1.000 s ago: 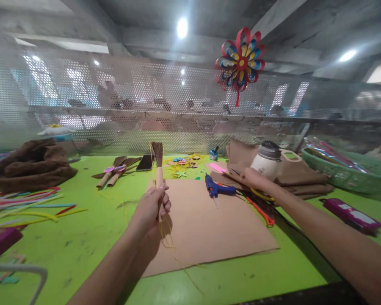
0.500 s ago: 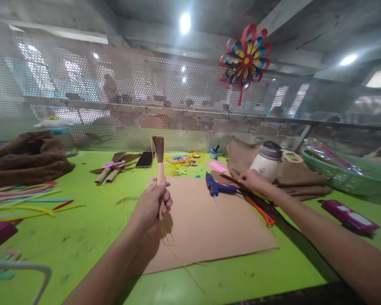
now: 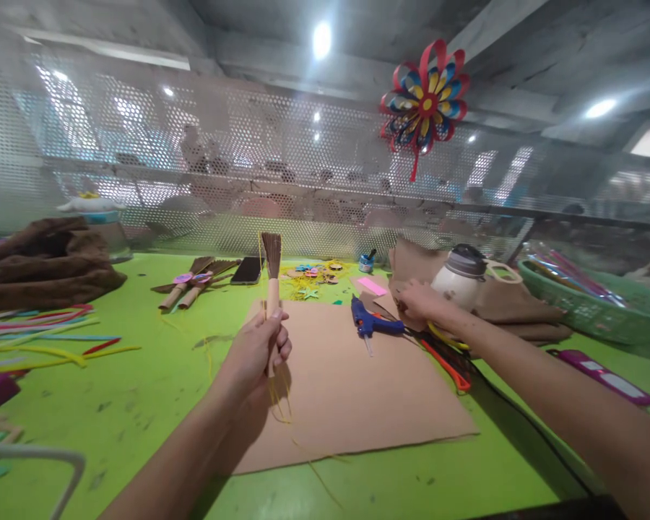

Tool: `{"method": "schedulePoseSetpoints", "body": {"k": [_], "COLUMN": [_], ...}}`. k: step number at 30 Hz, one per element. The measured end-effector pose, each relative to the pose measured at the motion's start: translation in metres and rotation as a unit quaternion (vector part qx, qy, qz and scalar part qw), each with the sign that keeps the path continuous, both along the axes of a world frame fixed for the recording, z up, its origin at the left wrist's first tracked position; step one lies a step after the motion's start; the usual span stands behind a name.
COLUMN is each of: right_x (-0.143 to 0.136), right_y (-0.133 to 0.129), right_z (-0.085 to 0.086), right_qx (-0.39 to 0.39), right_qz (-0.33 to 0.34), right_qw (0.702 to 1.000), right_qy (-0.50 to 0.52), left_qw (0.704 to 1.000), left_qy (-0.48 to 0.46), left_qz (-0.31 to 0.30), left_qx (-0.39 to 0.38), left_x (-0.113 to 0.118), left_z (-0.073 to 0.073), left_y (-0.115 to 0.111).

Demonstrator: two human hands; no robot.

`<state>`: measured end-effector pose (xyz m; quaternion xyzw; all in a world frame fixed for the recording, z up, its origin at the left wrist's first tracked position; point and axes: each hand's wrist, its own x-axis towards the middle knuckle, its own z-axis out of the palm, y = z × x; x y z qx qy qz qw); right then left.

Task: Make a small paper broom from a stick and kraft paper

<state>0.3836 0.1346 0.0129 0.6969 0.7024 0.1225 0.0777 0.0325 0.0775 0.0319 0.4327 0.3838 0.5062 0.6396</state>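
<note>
My left hand [image 3: 257,347] grips a small handmade broom [image 3: 272,278] upright over a brown cardboard sheet [image 3: 352,383]; its dark bristles point up and thin yellow strands hang below my fist. My right hand [image 3: 418,302] reaches far right, resting on brown paper pieces [image 3: 406,271] beside a white jar with a grey lid [image 3: 459,276]. Whether its fingers pinch something is hidden. A blue glue gun [image 3: 371,323] lies between the two hands.
Two finished small brooms [image 3: 192,283] and a dark phone [image 3: 248,270] lie at the back. A brown cloth heap [image 3: 43,261] and coloured pipe cleaners [image 3: 43,336] sit left. Orange scissors [image 3: 447,361], a green basket [image 3: 596,303] and a purple case [image 3: 607,375] sit right. A paper pinwheel [image 3: 425,101] hangs on the mesh.
My right hand has slid slightly left along the brown paper, nearer the glue gun. My left hand keeps the broom in nearly the same spot. The view has shifted a little.
</note>
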Motion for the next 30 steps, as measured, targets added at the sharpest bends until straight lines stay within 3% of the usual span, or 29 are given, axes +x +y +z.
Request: {"method": "schedulePoseSetpoints", "body": {"k": [5, 12, 16, 30], "right_x": [-0.001, 0.034, 0.04, 0.004], "right_y": [0.002, 0.003, -0.001, -0.009], "right_z": [-0.004, 0.02, 0.023, 0.001], "right_qx": [0.003, 0.045, 0.061, 0.039], "right_qz": [-0.008, -0.122, -0.153, -0.094], "right_qw": [1.0, 0.991, 0.986, 0.993], "right_qy": [-0.012, -0.003, 0.005, 0.059], "left_qw": [1.0, 1.0, 1.0, 1.0], "left_qy": [-0.003, -0.017, -0.02, -0.028], "left_qz": [0.001, -0.006, -0.009, -0.011], "left_qx": [0.009, 0.018, 0.022, 0.005], "left_x": [0.0, 0.0, 0.0, 0.0], "left_z": [-0.002, -0.004, -0.001, -0.001], "left_y": [0.0, -0.001, -0.003, -0.003]}}
